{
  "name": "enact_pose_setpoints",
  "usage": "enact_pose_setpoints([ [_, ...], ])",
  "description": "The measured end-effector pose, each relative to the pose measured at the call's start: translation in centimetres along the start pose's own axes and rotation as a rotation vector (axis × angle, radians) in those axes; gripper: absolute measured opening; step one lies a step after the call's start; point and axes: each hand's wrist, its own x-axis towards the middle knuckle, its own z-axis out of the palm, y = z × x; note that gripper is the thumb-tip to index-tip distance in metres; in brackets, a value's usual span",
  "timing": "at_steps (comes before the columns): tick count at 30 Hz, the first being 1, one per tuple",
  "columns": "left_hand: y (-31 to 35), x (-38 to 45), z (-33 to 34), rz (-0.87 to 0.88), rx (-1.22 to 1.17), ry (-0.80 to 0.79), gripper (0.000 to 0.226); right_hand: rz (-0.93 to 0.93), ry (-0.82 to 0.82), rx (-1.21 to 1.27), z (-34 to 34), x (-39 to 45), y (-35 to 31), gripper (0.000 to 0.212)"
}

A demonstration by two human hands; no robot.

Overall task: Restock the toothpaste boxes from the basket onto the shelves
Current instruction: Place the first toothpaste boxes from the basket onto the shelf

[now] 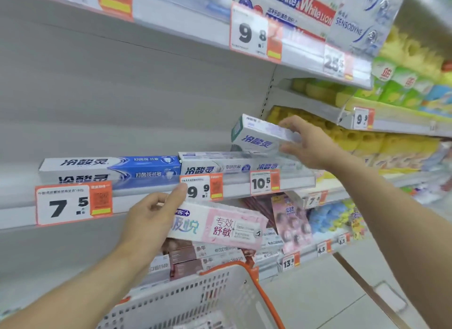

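My right hand (310,142) grips a white toothpaste box with blue lettering (256,135), held tilted just above the boxes lying on the middle shelf (146,194). My left hand (151,221) holds a pink and white toothpaste box (220,227) in front of the shelf edge, below the 9.9 price tag. On the shelf lie a blue and white box (110,168) at the left and a white box (220,163) beside it. The white basket with an orange rim (195,301) sits low in front of me.
The upper shelf (186,25) carries more toothpaste boxes (300,5) and price tags. Lower shelves hold dark red boxes (186,257). Yellow sponges (342,132) and green packs fill the shelves to the right. Grey floor (318,299) lies at the lower right.
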Motion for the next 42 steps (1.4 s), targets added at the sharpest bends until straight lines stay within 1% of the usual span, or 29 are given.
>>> enact_pose_setpoints([
  [3,-0.2,0.3,0.9,-0.069,-0.075,-0.024,0.066,0.109,-0.056,-0.139,-0.2,2.8,2.8,0.053],
  [5,-0.4,0.4,1.3,-0.086,-0.091,-0.014,0.074,0.156,-0.101,-0.175,0.6,3.9,4.5,0.055],
  [6,-0.4,0.5,1.4,-0.089,-0.093,-0.009,0.074,0.169,-0.115,-0.177,1.0,4.3,5.1,0.057],
  [7,-0.5,0.6,1.5,-0.09,-0.099,-0.004,0.07,0.174,-0.125,-0.186,1.5,4.5,5.6,0.059],
  [10,-0.4,1.0,1.3,-0.098,-0.113,0.032,0.051,0.172,-0.147,-0.164,2.4,5.5,7.3,0.069],
  [12,-0.3,1.2,1.1,-0.102,-0.117,0.049,0.045,0.143,-0.174,-0.185,2.4,5.8,8.2,0.074],
  [13,-0.3,1.2,0.9,-0.103,-0.127,0.052,0.045,0.119,-0.153,-0.229,2.4,5.6,8.3,0.078],
  [14,-0.1,1.2,0.8,-0.109,-0.134,0.053,0.046,0.081,-0.091,-0.258,2.5,5.3,8.1,0.08],
  [15,0.0,1.2,0.6,-0.117,-0.138,0.051,0.048,0.032,0.018,-0.259,2.6,4.6,7.0,0.078],
  [16,0.2,1.0,0.3,-0.125,-0.137,0.049,0.051,-0.06,0.152,-0.207,3.0,3.7,5.5,0.069],
  [17,0.3,0.8,-0.2,-0.124,-0.137,0.046,0.054,-0.175,0.292,-0.131,3.4,2.5,3.2,0.055],
  [18,0.6,0.6,-0.7,-0.121,-0.136,0.039,0.057,-0.268,0.373,-0.024,4.1,1.3,0.7,0.038],
  [19,0.9,0.4,-1.3,-0.115,-0.131,0.031,0.061,-0.313,0.319,0.123,4.6,-0.3,-2.4,0.022],
  [20,1.3,0.2,-1.9,-0.103,-0.123,0.027,0.066,-0.314,0.138,0.273,5.3,-1.5,-5.0,0.018],
  [21,1.7,-0.1,-2.6,-0.087,-0.118,0.031,0.071,-0.29,-0.132,0.394,5.7,-2.8,-7.9,0.028],
  [22,2.1,-0.5,-3.2,-0.075,-0.115,0.045,0.075,-0.275,-0.386,0.459,6.2,-3.6,-10.0,0.041],
  [23,2.5,-0.8,-3.9,-0.064,-0.115,0.068,0.079,-0.304,-0.541,0.432,6.8,-4.2,-11.7,0.05],
  [24,2.9,-1.2,-4.8,-0.056,-0.111,0.095,0.081,-0.356,-0.6,0.402,7.3,-4.5,-13.2,0.055],
  [26,3.9,-2.2,-6.9,-0.042,-0.087,0.14,0.084,-0.437,-0.589,0.387,7.9,-4.9,-16.0,0.052],
  [30,5.3,-4.0,-11.8,0.011,-0.08,0.269,0.081,-0.526,-0.611,0.534,8.4,-5.0,-20.8,0.043],
  [33,5.6,-5.1,-15.8,0.072,-0.064,0.421,0.055,-0.571,-0.636,0.566,9.7,-4.7,-24.6,0.046],
  [34,5.7,-5.3,-17.1,0.104,-0.051,0.472,0.052,-0.578,-0.626,0.58,10.4,-4.6,-26.0,0.048],
  [36,6.4,-5.4,-19.7,0.184,-0.028,0.574,0.054,-0.575,-0.581,0.659,11.6,-4.2,-28.7,0.047],
  [38,7.2,-5.5,-22.5,0.269,0.002,0.68,0.063,-0.545,-0.536,0.767,12.5,-3.8,-31.5,0.038],
  [39,7.4,-5.5,-23.9,0.297,0.056,0.729,0.066,-0.53,-0.511,0.81,12.9,-3.6,-33.0,0.035],
  [40,7.4,-5.5,-25.4,0.324,0.138,0.774,0.064,-0.523,-0.48,0.836,13.3,-3.4,-34.5,0.032],
  [42,7.1,-5.8,-28.4,0.366,0.357,0.848,0.049,-0.534,-0.374,0.829,14.0,-2.9,-37.6,0.027],
])
